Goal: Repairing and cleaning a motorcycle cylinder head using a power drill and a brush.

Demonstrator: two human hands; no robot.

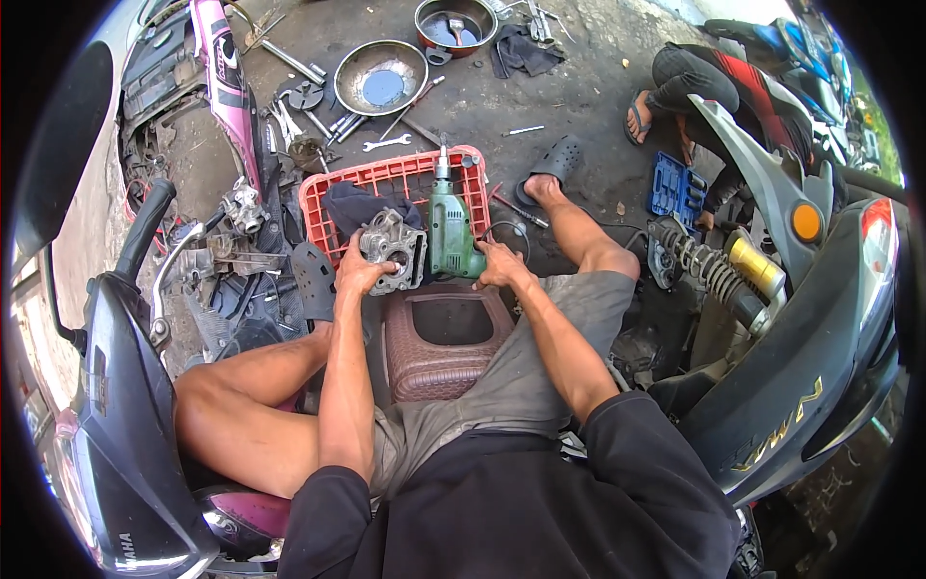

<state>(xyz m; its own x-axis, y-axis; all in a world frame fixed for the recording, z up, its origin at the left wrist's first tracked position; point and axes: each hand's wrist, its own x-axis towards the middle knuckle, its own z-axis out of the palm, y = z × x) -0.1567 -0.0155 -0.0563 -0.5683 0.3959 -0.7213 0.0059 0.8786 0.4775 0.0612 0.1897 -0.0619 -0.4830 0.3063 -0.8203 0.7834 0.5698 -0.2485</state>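
Note:
My left hand (pixel 359 271) is closed round a grey metal engine cylinder head (pixel 394 246), with the thumb pressed into an opening on its face. To the right of it, a green electric drill (pixel 450 232) points away from me, its chuck (pixel 443 164) at the far end. My right hand (pixel 502 264) is wrapped about the drill's handle. Both things are held over the near side of a red plastic crate (pixel 318 188), where a dark cloth (pixel 362 207) lies. Cylinder head and drill are side by side, close together.
A brown woven-pattern stool (pixel 449 362) stands between my legs. Beyond the crate are a metal basin (pixel 359 96), a red pan (pixel 425 29) and a wrench (pixel 387 143). Motorcycles flank me, one with a shock absorber (pixel 714 270). At right another person (pixel 694 82) crouches by a blue toolbox (pixel 678 188).

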